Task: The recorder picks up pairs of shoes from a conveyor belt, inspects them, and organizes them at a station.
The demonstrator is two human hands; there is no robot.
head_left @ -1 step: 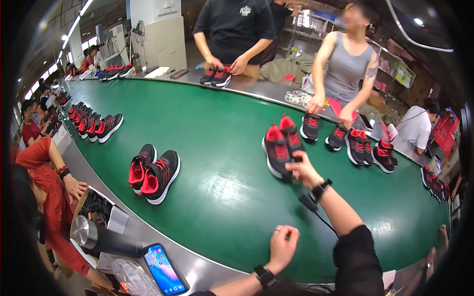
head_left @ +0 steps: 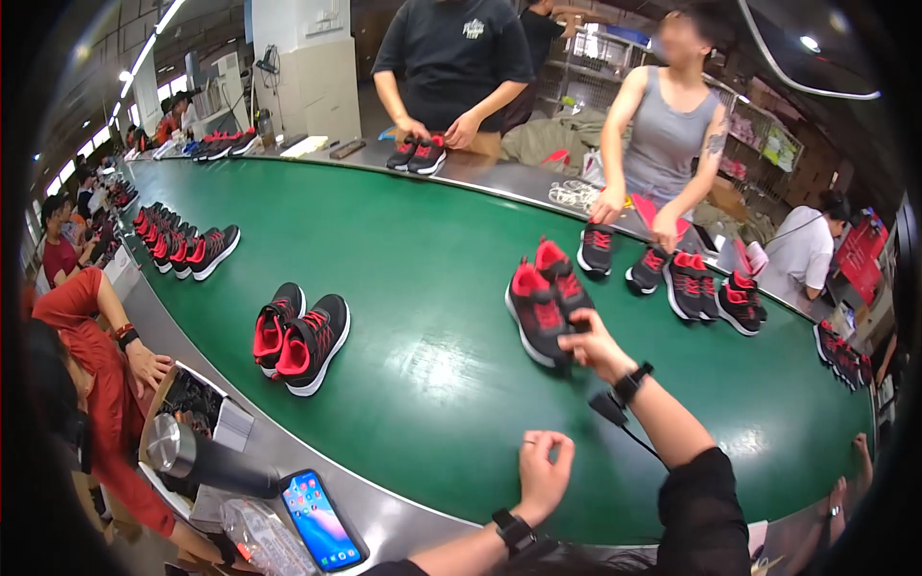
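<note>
My right hand [head_left: 600, 348] is closed on the toe end of a pair of black sneakers [head_left: 540, 312] with red laces, red linings and white soles. The pair is tilted, toes toward me, over the green belt surface [head_left: 432, 288]; I cannot tell whether the soles touch it. My left hand [head_left: 545, 472] is held above the near part of the belt, fingers curled in, with nothing visible in them. A second pair of the same sneakers [head_left: 305, 341] stands upright on the belt to the left, away from both hands.
Across the belt, a person in grey [head_left: 677, 130] handles sneakers [head_left: 596, 248]; another in black [head_left: 451, 58] handles a pair [head_left: 418, 154]. More sneakers [head_left: 187, 245] line up far left. A phone [head_left: 320, 523], dark tumbler [head_left: 211, 466] and box [head_left: 226, 422] occupy the near left ledge. A black cable [head_left: 634, 437] lies near my right wrist.
The held sneakers have shifted slightly down and left in the picture. My left hand has moved a little left, its curled fingers showing more from the side.
</note>
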